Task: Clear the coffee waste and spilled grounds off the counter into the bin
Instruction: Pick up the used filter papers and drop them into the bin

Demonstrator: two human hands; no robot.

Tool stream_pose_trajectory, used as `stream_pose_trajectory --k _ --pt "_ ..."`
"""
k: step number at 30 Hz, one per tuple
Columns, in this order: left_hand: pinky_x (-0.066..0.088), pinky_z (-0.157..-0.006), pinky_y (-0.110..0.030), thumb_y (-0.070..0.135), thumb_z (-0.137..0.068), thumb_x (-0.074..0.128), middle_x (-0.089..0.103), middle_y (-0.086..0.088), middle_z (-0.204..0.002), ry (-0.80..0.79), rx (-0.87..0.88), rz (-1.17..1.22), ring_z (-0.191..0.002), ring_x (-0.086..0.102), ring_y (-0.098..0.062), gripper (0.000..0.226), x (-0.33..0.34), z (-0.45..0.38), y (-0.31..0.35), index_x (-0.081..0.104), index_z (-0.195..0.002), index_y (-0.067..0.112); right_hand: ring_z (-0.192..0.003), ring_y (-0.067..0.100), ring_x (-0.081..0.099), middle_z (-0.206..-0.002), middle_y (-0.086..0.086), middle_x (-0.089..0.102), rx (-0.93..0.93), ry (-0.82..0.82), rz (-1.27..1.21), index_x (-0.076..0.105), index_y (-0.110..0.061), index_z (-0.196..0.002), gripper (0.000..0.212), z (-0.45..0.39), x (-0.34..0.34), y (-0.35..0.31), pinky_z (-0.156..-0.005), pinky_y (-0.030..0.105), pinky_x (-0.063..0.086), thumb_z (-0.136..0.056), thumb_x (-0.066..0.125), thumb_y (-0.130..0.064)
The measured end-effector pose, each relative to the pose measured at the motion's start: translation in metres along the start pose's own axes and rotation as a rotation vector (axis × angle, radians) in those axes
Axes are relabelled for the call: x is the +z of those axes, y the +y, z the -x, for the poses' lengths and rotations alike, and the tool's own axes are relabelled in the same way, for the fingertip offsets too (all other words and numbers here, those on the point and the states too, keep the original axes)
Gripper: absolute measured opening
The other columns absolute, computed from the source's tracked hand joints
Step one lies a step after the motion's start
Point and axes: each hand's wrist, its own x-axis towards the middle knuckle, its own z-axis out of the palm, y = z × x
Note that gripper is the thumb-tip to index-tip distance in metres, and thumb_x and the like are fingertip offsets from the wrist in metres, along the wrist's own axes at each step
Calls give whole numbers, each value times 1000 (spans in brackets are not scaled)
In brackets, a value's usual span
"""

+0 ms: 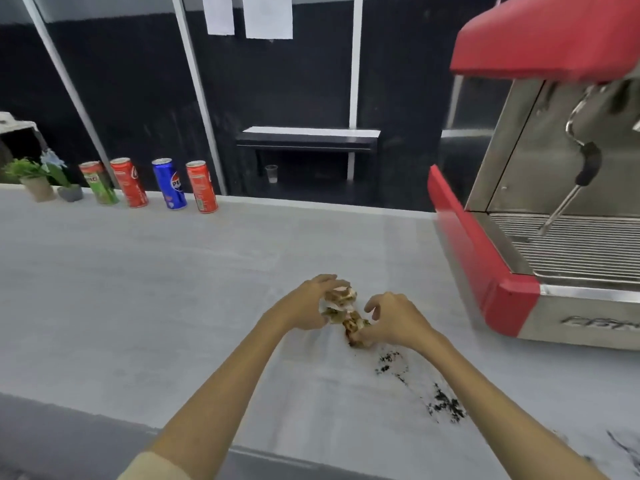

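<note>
Head view showed your left hand [309, 304] and right hand [391, 322] with fingers pinched on soft, light, stained paper waste [341, 308], loose grounds [445, 405] at five o'clock needing cupped scooping.

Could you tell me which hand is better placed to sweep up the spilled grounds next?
The right hand, probably: the grounds lie just beside and behind it, while the left hand grips most of the stained paper wad on the far side.

Black wall panels [138, 91] with white uprights [356, 64], dark shelf [308, 138], two pinned papers [268, 15]
</note>
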Motion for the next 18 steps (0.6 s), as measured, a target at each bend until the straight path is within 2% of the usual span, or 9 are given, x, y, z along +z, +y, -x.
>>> stream_pose_trajectory --k 5,9,12,15,18 --pt "40 -103 -28 24 -81 68 47 0 -141 -93 132 17 -128 45 -18 59 -3 -27 -12 44 -135 22 -90 19 57 -111 8 59 85 -13 -58 61 -16 -107 47 -5 3 1 -75 33 54 -65 76 -32" --pt "46 -100 -34 12 -79 67 58 1 -130 -65 176 27 -120 51 -18 49 1 -37 -21 54 -124 25 -83 17 57 -102 8 61 124 -23 -82 64 -15 -100 37 -4 9 -1 -69 33 56 -66 75 -24" --pt "49 -94 -32 6 -77 64 62 0 -123 -24 203 42 -114 54 -19 43 3 -40 -24 59 -116 24 -83 16 53 -99 9 62 157 23 -106 65 -13 -98 32 0 17 -5 -67 32 54 -67 72 -19" --pt "53 -83 -29 8 -74 67 67 -2 -111 22 218 111 -95 58 -15 36 4 -41 -26 64 -107 23 -83 16 50 -90 6 62 175 99 -136 68 -10 -93 25 2 24 -8 -65 32 54 -68 69 -13" --pt "55 -76 -29 6 -71 67 67 -3 -105 45 215 159 -85 59 -14 35 5 -40 -29 66 -102 21 -79 16 53 -85 8 65 221 142 -228 70 -10 -90 24 5 25 -10 -56 24 49 -67 71 -13"
